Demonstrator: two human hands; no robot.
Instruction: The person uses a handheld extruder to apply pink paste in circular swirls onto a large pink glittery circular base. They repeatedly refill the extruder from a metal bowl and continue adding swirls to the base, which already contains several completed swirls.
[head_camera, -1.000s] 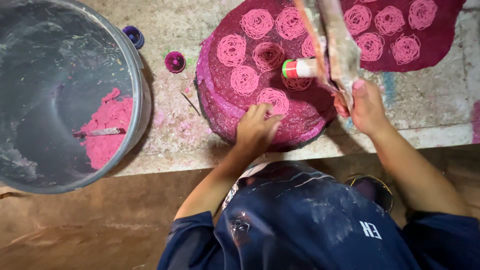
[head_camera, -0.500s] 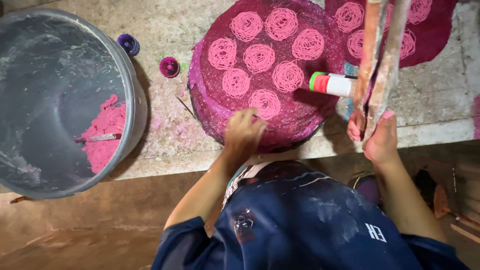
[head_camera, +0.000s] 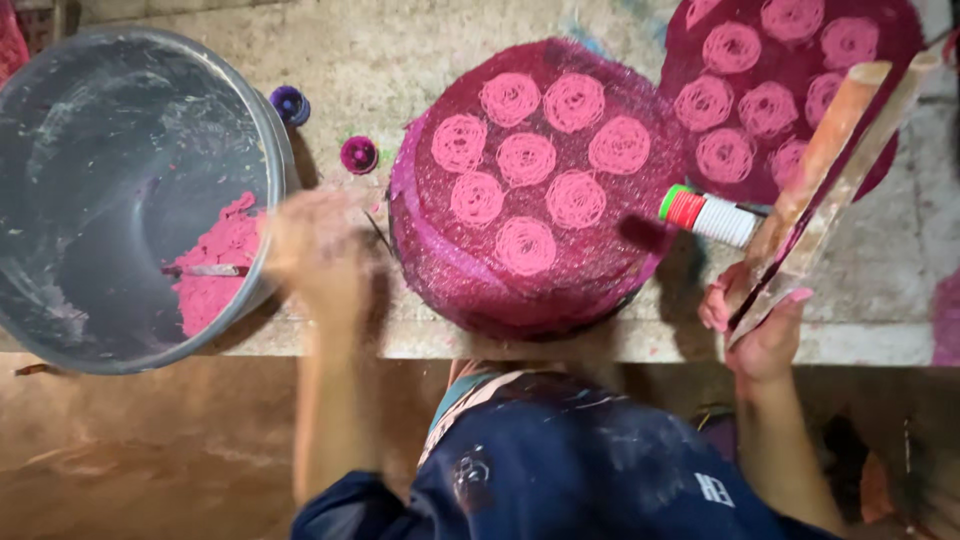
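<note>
Eight pink spirals (head_camera: 526, 158) on one round block (head_camera: 520, 190)

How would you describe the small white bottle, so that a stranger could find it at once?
Start at the big round magenta disc with pink spirals in the middle of the bench. At its right edge lies the white bottle, just left of the right hand. Only it has a green and red cap.
</note>
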